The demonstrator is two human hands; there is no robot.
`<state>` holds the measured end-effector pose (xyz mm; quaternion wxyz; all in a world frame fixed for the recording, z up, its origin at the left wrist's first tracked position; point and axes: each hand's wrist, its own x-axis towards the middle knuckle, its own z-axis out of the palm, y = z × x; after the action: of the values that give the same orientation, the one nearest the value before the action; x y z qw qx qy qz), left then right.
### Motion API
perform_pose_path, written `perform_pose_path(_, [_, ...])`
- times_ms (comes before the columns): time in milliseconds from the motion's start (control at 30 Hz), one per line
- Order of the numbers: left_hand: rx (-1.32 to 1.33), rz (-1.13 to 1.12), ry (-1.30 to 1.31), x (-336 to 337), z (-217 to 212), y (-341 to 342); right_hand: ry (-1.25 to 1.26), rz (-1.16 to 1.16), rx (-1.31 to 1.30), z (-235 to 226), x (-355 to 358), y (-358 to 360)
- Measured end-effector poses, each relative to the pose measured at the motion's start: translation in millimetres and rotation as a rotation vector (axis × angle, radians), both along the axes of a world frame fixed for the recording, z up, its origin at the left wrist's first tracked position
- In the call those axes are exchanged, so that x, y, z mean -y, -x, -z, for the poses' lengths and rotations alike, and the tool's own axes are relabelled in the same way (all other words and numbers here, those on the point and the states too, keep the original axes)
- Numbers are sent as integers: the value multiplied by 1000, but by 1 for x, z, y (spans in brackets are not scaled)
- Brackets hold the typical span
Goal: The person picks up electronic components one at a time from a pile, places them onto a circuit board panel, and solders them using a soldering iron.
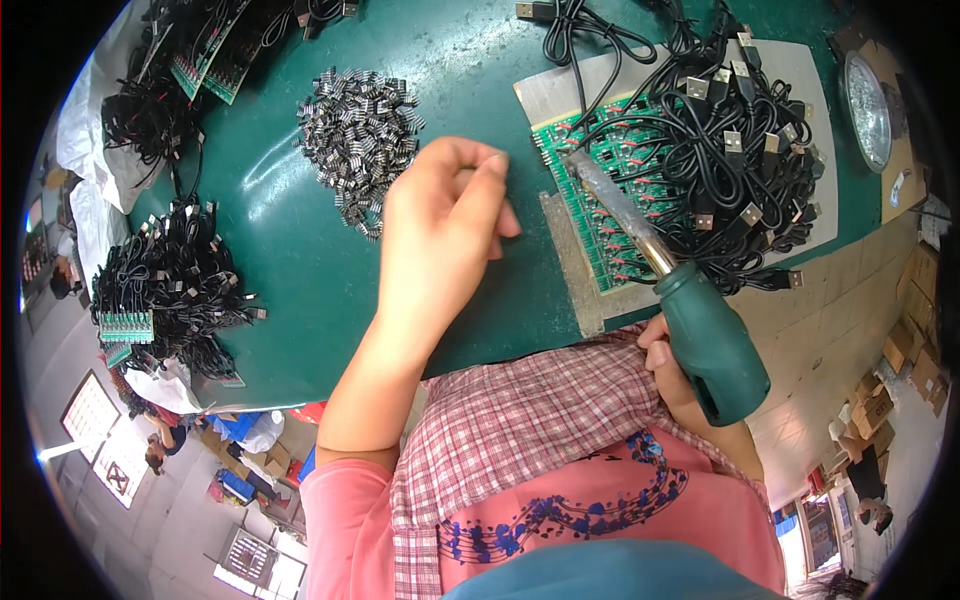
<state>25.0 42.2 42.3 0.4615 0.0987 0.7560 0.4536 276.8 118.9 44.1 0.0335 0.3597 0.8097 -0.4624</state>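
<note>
My right hand (pixel 658 350) is wrapped round the green handle of a soldering iron (pixel 712 345), which hides most of its fingers. The iron's grey metal tip reaches up over the left part of a green circuit board panel (pixel 590 215); whether it touches cannot be told. Black USB cables (pixel 720 170) run from the panel and lie heaped over its right side. Left of the panel, my left hand (pixel 445 215) hovers over the table, thumb and fingers drawn together; anything between them is hidden. Close by its knuckles lies a pile of small black-and-silver connector pieces (pixel 355 140).
The panel rests on a grey board (pixel 825 120) on the green table (pixel 300 310). A round metal dish (pixel 867 112) stands at the far right. Bundles of cables with small circuit boards (pixel 170 280) lie at the left edge, more boards (pixel 215 60) at the far left.
</note>
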Motion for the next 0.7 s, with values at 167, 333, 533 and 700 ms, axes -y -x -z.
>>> perform_pose_path(167, [-523,22,52,37,-3,7,-49,-10,5,2,0,1])
perform_pose_path(333, [-619,-25,80,67,0,9,59,12,-76,-7,-3,11])
perform_pose_path(533, [-918,82,183,91,0,3,330,97,-188,-22,-9,15])
perform_pose_path(700, [-912,119,142,108,3,3,478,203,-193,-26,6,21])
